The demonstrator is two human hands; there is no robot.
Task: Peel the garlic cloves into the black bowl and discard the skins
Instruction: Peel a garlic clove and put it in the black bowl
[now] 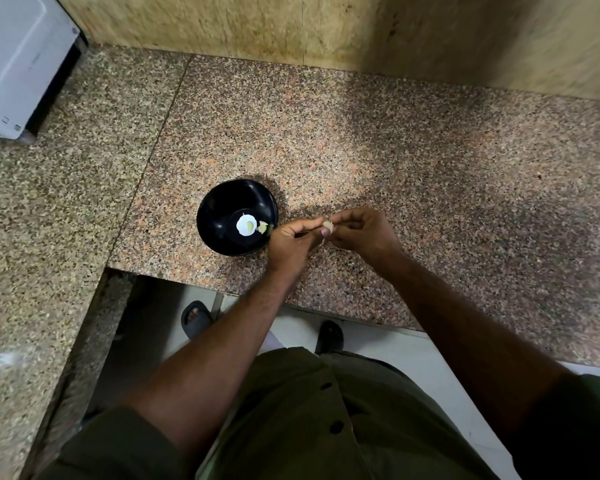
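garlic clove [328, 226]: mostly hidden between the fingertips of the left hand [291, 242] and right hand [361, 233], just right of the black bowl [222, 206]; skin state too small to tell.
bowl contents: pale pieces [263, 227] at the bowl's right inner wall, partly behind the left hand; count unclear.
bowl bottom: white glare [246, 225] masks the surface.
white appliance [18, 60]: far left of the bowl, cut off by top and left edges.

I stand in a home kitchen: a speckled granite counter [395, 140] meets a stone backsplash [257, 26], with a white appliance [18, 60] (maybe a microwave) in the corner.
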